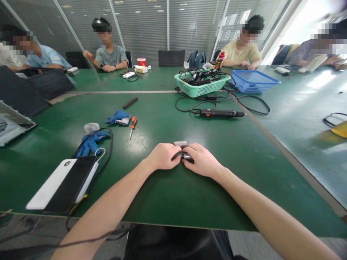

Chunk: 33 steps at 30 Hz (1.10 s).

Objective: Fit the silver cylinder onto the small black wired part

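My left hand [165, 156] and my right hand [201, 159] meet over the table in front of me, fingers closed. Between them is a small dark cylindrical piece [187, 157] with a shiny metal part and a black end. My fingers cover much of it, so its exact kind does not show. Just beyond my fingertips lies a short silver cylinder [180, 143], partly hidden by my hands.
An orange-handled screwdriver [132, 124], blue gloves [93, 142], a dark bar [130, 103] and a phone [73, 180] with cables lie left. Ahead are a corded electric screwdriver [221, 113], a green basket [200, 88] of tools and a blue basket [253, 83]. Several people sit around.
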### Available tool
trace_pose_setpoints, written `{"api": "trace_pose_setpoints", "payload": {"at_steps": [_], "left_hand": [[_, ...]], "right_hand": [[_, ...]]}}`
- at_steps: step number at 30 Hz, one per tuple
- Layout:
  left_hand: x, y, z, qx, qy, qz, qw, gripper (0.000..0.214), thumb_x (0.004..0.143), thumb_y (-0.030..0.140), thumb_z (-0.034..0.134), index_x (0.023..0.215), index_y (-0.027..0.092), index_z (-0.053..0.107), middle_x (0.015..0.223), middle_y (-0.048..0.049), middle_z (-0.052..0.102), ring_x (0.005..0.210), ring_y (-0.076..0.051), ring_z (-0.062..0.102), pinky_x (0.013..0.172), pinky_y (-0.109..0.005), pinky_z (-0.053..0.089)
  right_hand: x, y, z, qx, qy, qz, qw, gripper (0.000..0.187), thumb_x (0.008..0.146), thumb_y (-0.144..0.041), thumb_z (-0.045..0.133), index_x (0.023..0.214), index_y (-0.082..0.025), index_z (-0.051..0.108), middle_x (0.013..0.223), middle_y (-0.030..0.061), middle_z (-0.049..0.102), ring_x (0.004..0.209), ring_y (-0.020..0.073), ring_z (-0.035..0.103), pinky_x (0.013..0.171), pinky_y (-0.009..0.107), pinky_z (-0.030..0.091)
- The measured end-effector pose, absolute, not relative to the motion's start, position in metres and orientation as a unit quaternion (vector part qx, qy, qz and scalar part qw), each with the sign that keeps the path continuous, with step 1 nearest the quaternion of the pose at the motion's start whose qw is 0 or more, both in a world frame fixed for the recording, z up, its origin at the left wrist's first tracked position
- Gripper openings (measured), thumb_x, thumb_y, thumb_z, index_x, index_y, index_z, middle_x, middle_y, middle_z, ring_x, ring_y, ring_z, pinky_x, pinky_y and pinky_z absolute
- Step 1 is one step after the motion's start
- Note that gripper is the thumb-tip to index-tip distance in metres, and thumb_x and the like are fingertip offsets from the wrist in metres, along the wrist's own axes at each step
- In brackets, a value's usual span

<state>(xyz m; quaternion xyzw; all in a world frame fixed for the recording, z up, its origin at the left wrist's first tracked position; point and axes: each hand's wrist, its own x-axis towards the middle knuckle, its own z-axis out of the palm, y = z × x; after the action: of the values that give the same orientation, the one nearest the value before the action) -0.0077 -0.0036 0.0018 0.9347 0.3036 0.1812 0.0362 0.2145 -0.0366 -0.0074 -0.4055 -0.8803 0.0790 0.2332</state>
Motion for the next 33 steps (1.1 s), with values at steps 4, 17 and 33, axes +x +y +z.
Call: {"api": "trace_pose_setpoints", "payload": {"at_steps": [4, 17, 33], "left_hand": [[-0.0081, -0.0022, 0.0007, 0.938, 0.307, 0.153, 0.053, 0.020, 0.094, 0.036, 0.054, 0.094, 0.020, 0.065, 0.080, -0.0040, 0.069, 0.072, -0.019, 0.066, 0.063, -0.030, 0.046], [-0.0077, -0.0012, 0.0029, 0.942, 0.306, 0.129, 0.057, 0.018, 0.092, 0.035, 0.056, 0.096, 0.021, 0.066, 0.084, -0.0043, 0.071, 0.077, -0.021, 0.069, 0.064, -0.031, 0.047], [-0.0074, -0.0011, 0.0029, 0.942, 0.306, 0.128, 0.045, 0.017, 0.094, 0.034, 0.056, 0.095, 0.021, 0.067, 0.086, -0.0041, 0.072, 0.077, -0.021, 0.069, 0.064, -0.030, 0.046]], "right_hand": [[0.2151, -0.0371, -0.0071, -0.408, -0.878, 0.079, 0.238, 0.014, 0.091, -0.023, 0.063, 0.104, -0.020, 0.062, 0.105, 0.0089, 0.065, 0.100, 0.0260, 0.059, 0.092, 0.041, 0.049], [0.2170, -0.0364, -0.0064, -0.394, -0.880, 0.087, 0.249, 0.017, 0.092, -0.023, 0.063, 0.109, -0.021, 0.064, 0.107, 0.0089, 0.064, 0.101, 0.0260, 0.060, 0.092, 0.041, 0.050], [0.2143, -0.0372, -0.0042, -0.411, -0.876, 0.086, 0.238, 0.014, 0.091, -0.024, 0.064, 0.103, -0.019, 0.062, 0.104, 0.0082, 0.064, 0.099, 0.0249, 0.059, 0.091, 0.039, 0.048]]}}
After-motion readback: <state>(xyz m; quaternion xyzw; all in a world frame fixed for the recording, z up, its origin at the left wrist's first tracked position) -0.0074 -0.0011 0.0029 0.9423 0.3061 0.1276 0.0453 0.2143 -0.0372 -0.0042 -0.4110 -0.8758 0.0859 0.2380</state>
